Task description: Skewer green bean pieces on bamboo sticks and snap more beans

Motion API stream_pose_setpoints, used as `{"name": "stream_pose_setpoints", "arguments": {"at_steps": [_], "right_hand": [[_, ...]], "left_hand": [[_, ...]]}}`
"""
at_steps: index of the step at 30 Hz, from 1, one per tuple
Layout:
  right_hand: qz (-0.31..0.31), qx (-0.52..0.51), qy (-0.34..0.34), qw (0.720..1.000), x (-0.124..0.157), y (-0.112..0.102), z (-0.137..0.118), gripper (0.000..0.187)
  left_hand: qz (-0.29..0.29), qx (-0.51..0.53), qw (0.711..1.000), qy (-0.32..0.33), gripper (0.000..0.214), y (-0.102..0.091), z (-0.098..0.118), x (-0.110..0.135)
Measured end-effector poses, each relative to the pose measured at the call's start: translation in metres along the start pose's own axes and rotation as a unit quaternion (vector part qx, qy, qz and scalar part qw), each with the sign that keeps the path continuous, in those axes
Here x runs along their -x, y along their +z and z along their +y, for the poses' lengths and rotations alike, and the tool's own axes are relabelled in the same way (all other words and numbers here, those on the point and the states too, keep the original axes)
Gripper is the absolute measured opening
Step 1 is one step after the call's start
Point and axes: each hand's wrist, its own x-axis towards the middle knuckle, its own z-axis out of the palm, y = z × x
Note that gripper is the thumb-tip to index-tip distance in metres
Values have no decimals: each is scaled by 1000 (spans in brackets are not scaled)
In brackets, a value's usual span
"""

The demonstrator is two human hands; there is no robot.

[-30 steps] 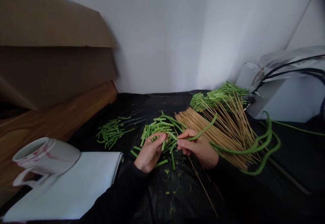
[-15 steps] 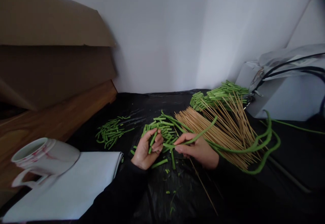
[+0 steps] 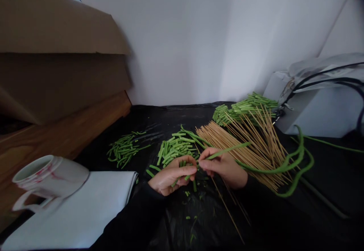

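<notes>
My right hand (image 3: 226,169) is closed in a pinch on a long green bean (image 3: 231,148), whose free end points up to the right. Against it, fingertips almost touching, my left hand (image 3: 174,175) is closed around several short cut bean pieces (image 3: 187,177). The near end of the long bean is hidden between the two hands. Just behind them lies a pile of cut bean pieces (image 3: 174,148). Under my right wrist more whole long beans (image 3: 284,167) curl out to the right, across a spread of thin wooden skewers (image 3: 230,145).
Bundles of cut beans (image 3: 247,107) lie behind the skewers, by a white box (image 3: 321,110) with black cords. Thin bean ends (image 3: 125,148) are heaped at left. A white mug (image 3: 54,179) stands on folded white paper (image 3: 96,205). Black plastic sheeting (image 3: 176,114) covers the table; a cardboard box (image 3: 65,54) stands behind.
My left hand has moved right and turned, its fingers now meeting my right hand at the bean's end. The bean in my right hand has tipped lower.
</notes>
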Motion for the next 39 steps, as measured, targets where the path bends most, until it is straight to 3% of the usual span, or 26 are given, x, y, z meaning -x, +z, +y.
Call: {"name": "stream_pose_setpoints", "arguments": {"at_steps": [4, 11, 15, 24, 29, 33, 36, 39], "right_hand": [[59, -43, -27, 997, -2, -6, 1, 24], [34, -1, -24, 999, -1, -2, -1, 24], [57, -17, -26, 998, -2, -3, -3, 23], [58, -130, 1, 990, -2, 3, -1, 23], [66, -80, 4, 995, -3, 8, 7, 23], [21, -5, 13, 1000, -1, 13, 12, 21], [10, 5, 11, 1000, 1, 13, 13, 21], [21, 10, 6, 1000, 1, 10, 11, 22]], "left_hand": [[9, -47, 999, -1, 29, 2, 1, 0], [15, -131, 991, 37, 28, 6, 0, 0], [17, -153, 987, 54, 28, 6, 0, -1], [87, 35, 987, 131, 20, 2, -7, -4], [112, 139, 972, 155, 20, 0, -6, -9], [150, 220, 940, 213, 17, -4, 7, -8], [112, 235, 948, 184, 13, -6, 12, -5], [79, 184, 970, 135, 12, -3, 8, -5]]}}
